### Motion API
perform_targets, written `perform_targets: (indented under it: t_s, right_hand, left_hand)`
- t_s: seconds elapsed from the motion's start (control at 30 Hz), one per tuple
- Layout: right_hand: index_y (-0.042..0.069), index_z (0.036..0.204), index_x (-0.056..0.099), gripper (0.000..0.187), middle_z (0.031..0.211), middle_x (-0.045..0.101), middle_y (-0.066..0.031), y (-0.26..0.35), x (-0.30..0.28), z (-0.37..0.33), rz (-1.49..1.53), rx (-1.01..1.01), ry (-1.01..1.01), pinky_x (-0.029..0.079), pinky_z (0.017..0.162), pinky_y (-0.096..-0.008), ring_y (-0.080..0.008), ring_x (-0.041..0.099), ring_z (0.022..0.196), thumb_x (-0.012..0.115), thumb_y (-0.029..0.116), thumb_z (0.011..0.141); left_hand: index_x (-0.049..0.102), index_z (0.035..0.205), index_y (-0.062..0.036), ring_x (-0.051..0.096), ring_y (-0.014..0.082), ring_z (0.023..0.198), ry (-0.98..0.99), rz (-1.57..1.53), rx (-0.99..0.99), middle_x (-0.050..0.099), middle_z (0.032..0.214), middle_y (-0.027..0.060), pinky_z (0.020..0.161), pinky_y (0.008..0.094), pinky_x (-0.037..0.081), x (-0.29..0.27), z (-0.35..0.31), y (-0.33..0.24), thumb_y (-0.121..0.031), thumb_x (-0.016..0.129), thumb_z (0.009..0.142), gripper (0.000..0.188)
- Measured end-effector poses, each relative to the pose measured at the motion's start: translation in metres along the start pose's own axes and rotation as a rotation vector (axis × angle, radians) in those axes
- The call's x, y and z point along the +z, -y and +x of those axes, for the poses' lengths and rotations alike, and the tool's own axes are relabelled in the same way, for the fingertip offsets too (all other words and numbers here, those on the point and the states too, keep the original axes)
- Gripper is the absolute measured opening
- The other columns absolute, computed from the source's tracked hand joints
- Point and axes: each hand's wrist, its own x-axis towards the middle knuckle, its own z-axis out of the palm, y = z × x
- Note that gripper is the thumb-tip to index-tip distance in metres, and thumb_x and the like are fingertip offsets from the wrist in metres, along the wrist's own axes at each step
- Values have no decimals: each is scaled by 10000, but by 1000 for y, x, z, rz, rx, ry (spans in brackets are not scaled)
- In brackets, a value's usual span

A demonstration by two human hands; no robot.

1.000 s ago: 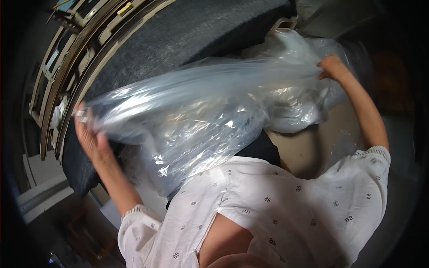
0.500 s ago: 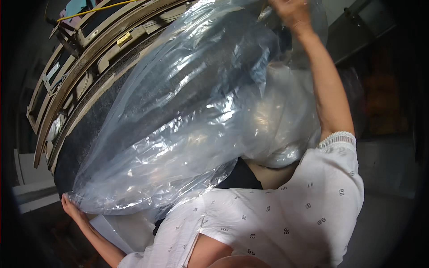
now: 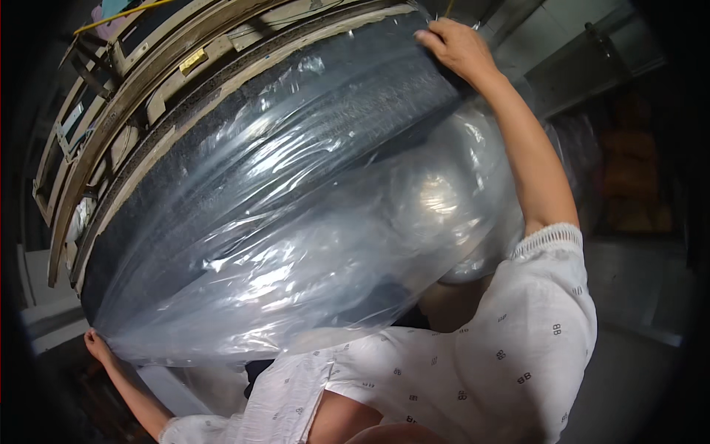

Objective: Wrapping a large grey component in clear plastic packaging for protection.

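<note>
A wide piece of clear plastic film stretches slantwise between my two hands, shiny and creased. Its upper part lies over a dark, rough-surfaced worktable, while the lower part hangs toward my body. At the lower left corner of the dark surface, my left hand is closed on the film's gathered end. My right hand reaches to the far right corner with its fingers curled over the film's edge and its thumb pointing left. The fingertips of the right hand are partly hidden.
A curved-looking wooden and metal frame runs along the table's far side, with a yellow tag-like piece on it. A yellow cord crosses at the top left. More bunched clear plastic bulges beneath my right arm. Orange-brown stacked items stand at right.
The film has gone from loose and raised to flatter and tauter over the dark surface. My left hand has shifted slightly left; my right hand has come down a little toward me.
</note>
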Motion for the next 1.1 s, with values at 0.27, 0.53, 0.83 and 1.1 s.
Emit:
perform_targets:
  t_s: [0.27, 0.53, 0.83, 1.1]
  right_hand:
    - [202, 1272, 478, 494, 1347, 414, -121, -47, 78, 17, 210, 80, -11, 376, 965, -373, -301, 452, 1183, 447, 483, 867]
    - [101, 1309, 459, 520, 1302, 463, -171, -157, 51, 41, -15, 439, 296, 319, 1011, -334, -297, 462, 1181, 249, 427, 961]
    - [48, 1116, 577, 308, 1064, 587, -66, 335, 33, 46, 833, -221, 326, 444, 859, -282, -151, 551, 1001, 489, 277, 931]
    - [-18, 1307, 353, 532, 1215, 504, -138, 661, 79, -24, 1765, -222, 1078, 438, 889, -285, -210, 518, 1102, 549, 248, 891]
  left_hand:
    - [583, 1138, -14, 558, 184, 985, -204, -102, -7, 615, 1086, 95, 894, 283, 417, -14, 16, -14, -334, 559, 883, 410]
    - [613, 1084, -64, 561, 139, 911, -248, -789, -82, 618, 1005, 18, 806, 267, 441, 106, -17, -168, -303, 631, 827, 352]
    - [603, 910, -53, 539, 77, 609, -103, -1223, 55, 601, 737, 1, 532, 202, 434, 93, -41, -190, -139, 644, 818, 133]
    - [595, 868, -78, 485, 67, 566, -51, -1219, -24, 554, 681, -25, 511, 188, 389, 107, -24, -193, -148, 616, 823, 86]
